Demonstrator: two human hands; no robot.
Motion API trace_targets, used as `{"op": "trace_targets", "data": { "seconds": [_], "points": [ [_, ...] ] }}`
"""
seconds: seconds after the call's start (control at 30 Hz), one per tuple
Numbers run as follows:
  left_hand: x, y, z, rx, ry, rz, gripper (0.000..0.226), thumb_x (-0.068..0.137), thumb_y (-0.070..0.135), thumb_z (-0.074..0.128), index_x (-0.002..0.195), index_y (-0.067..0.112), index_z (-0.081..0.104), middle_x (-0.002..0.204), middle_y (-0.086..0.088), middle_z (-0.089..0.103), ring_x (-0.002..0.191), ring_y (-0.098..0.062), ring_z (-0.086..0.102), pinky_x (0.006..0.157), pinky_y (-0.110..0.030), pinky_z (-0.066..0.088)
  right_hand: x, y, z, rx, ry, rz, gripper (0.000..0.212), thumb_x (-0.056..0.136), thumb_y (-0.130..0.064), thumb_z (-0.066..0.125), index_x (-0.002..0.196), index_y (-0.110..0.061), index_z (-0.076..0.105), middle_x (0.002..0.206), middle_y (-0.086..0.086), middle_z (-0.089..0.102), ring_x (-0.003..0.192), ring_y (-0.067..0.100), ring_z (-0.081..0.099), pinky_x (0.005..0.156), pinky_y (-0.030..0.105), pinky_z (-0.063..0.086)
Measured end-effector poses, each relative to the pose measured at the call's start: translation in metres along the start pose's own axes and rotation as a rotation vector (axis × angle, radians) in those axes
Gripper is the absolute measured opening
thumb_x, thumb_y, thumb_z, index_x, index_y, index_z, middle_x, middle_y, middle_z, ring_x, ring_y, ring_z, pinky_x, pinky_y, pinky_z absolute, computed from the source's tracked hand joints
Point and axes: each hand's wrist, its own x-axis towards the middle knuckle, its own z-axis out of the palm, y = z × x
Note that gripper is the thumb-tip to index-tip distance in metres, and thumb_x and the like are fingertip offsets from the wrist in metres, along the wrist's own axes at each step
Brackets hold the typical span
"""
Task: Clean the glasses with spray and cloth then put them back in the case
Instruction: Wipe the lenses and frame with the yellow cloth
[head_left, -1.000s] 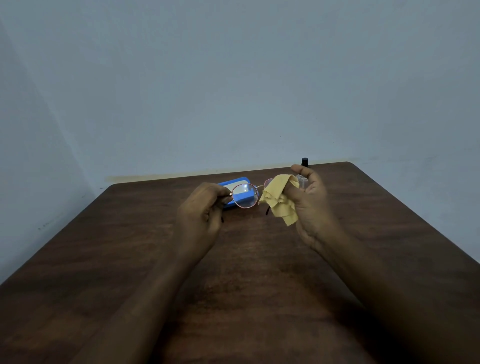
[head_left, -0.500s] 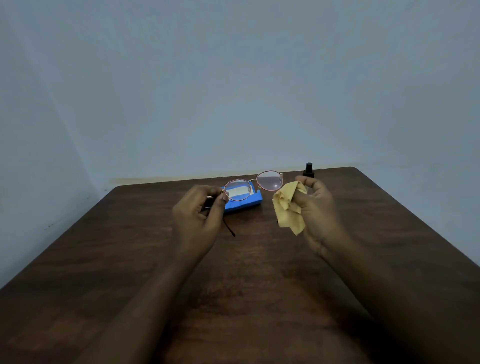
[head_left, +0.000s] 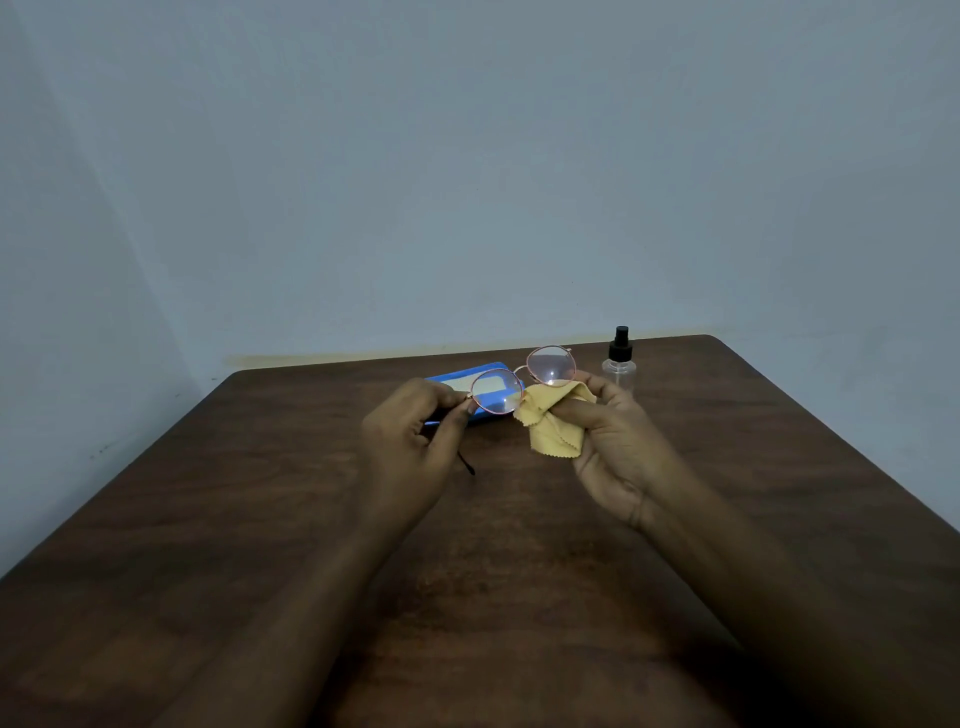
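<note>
Round glasses (head_left: 523, 379) with a thin pinkish frame hang above the table, tilted up to the right. My left hand (head_left: 415, 441) pinches the frame at its left hinge, and one temple arm pokes down below the fingers. My right hand (head_left: 613, 441) holds a crumpled yellow cloth (head_left: 550, 423) whose top edge touches the lower rim of the right lens. The blue case (head_left: 447, 376) lies open on the table behind the left lens, partly hidden by my left hand. A small clear spray bottle (head_left: 619, 364) with a black nozzle stands upright at the back right.
The dark wooden table (head_left: 467, 597) fills the lower view, its far edge against a pale blue-grey wall. The right table edge runs diagonally towards the lower right corner.
The cloth in my right hand has come back leftwards and upwards to the right lens after being held apart from it. The glasses stay raised in my left hand.
</note>
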Motion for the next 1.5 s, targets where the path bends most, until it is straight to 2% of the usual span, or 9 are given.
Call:
{"op": "trace_targets", "data": {
  "seconds": [0.1, 0.37, 0.53, 0.7, 0.83, 0.97, 1.13, 1.33, 1.5],
  "points": [
    [-0.002, 0.002, 0.001, 0.008, -0.035, 0.061, 0.008, 0.093, 0.007, 0.076, 0.086, 0.008, 0.073, 0.084, 0.004, 0.068, 0.081, -0.010, 0.065, 0.069, -0.027, 0.053, -0.003, -0.001, 0.002, 0.022, -0.042, 0.008, 0.057, 0.082, 0.010, 0.066, 0.137, 0.011, 0.050, 0.123, 0.028, 0.067, 0.087, 0.024, 0.074, 0.060, 0.031, 0.059],
    [-0.003, 0.001, -0.002, 0.080, -0.121, 0.175, 0.008, 0.094, 0.004, 0.073, 0.089, 0.009, 0.071, 0.086, 0.001, 0.066, 0.079, -0.017, 0.063, 0.068, -0.038, 0.051, -0.006, -0.004, 0.006, 0.155, -0.099, 0.053, 0.047, 0.090, 0.013, 0.057, 0.136, 0.003, 0.052, 0.137, 0.024, 0.063, 0.116, 0.028, 0.066, 0.093, 0.035, 0.060],
    [-0.003, 0.001, -0.001, 0.077, -0.104, 0.185, 0.009, 0.094, 0.003, 0.073, 0.087, 0.007, 0.070, 0.085, 0.000, 0.066, 0.078, -0.016, 0.062, 0.068, -0.037, 0.051, -0.011, -0.002, 0.009, 0.141, -0.092, 0.019, 0.053, 0.079, 0.011, 0.066, 0.126, -0.009, 0.056, 0.120, 0.014, 0.074, 0.101, 0.021, 0.073, 0.084, 0.034, 0.063],
    [-0.001, -0.001, -0.003, 0.077, -0.061, 0.149, 0.009, 0.096, 0.003, 0.071, 0.087, 0.006, 0.070, 0.087, 0.000, 0.066, 0.082, -0.016, 0.063, 0.067, -0.042, 0.054, -0.009, 0.003, 0.009, 0.094, -0.054, -0.041, 0.041, 0.089, 0.020, 0.055, 0.122, -0.006, 0.059, 0.113, 0.014, 0.074, 0.094, 0.019, 0.075, 0.073, 0.030, 0.062],
    [0.001, -0.004, -0.005, 0.078, -0.046, 0.131, 0.009, 0.096, 0.003, 0.071, 0.087, 0.005, 0.069, 0.087, -0.001, 0.065, 0.082, -0.016, 0.064, 0.067, -0.042, 0.054, -0.005, 0.001, 0.007, 0.098, -0.038, -0.033, 0.053, 0.088, 0.016, 0.059, 0.138, 0.003, 0.050, 0.126, 0.021, 0.070, 0.098, 0.023, 0.074, 0.079, 0.034, 0.063],
    [0.000, -0.003, -0.005, 0.069, -0.047, 0.102, 0.008, 0.095, 0.002, 0.072, 0.089, 0.008, 0.070, 0.091, 0.002, 0.066, 0.085, -0.010, 0.064, 0.066, -0.035, 0.053, -0.006, -0.001, 0.009, 0.051, 0.003, -0.051, 0.049, 0.085, 0.017, 0.060, 0.131, 0.001, 0.050, 0.105, 0.023, 0.075, 0.077, 0.031, 0.074, 0.066, 0.039, 0.063],
    [0.004, -0.008, -0.005, 0.044, -0.024, 0.071, 0.009, 0.095, 0.003, 0.073, 0.089, 0.009, 0.070, 0.089, 0.004, 0.066, 0.084, -0.014, 0.065, 0.067, -0.042, 0.055, -0.003, -0.006, 0.000, -0.236, 0.360, -0.319, 0.035, 0.087, 0.012, 0.054, 0.114, -0.009, 0.056, 0.078, 0.011, 0.066, 0.049, 0.021, 0.057, 0.049, 0.031, 0.049],
    [0.005, -0.006, -0.003, -0.104, 0.039, -0.128, 0.007, 0.097, 0.012, 0.073, 0.090, 0.014, 0.071, 0.085, 0.006, 0.072, 0.083, -0.013, 0.073, 0.071, -0.046, 0.060, -0.009, -0.034, -0.008, -0.624, 0.344, -0.617, 0.023, 0.091, -0.003, 0.065, 0.111, -0.013, 0.060, 0.079, -0.019, 0.070, 0.071, 0.004, 0.067, 0.059, 0.030, 0.056],
    [0.009, 0.001, -0.002, -0.429, 0.017, -0.413, 0.005, 0.096, 0.007, 0.073, 0.096, 0.002, 0.072, 0.091, -0.016, 0.076, 0.083, -0.025, 0.080, 0.078, -0.045, 0.066, -0.003, -0.036, -0.019, -0.793, 0.308, -0.688, 0.016, 0.092, -0.008, 0.064, 0.101, -0.020, 0.067, 0.095, -0.006, 0.072, 0.092, 0.015, 0.070, 0.080, 0.043, 0.059]
  ]
}}
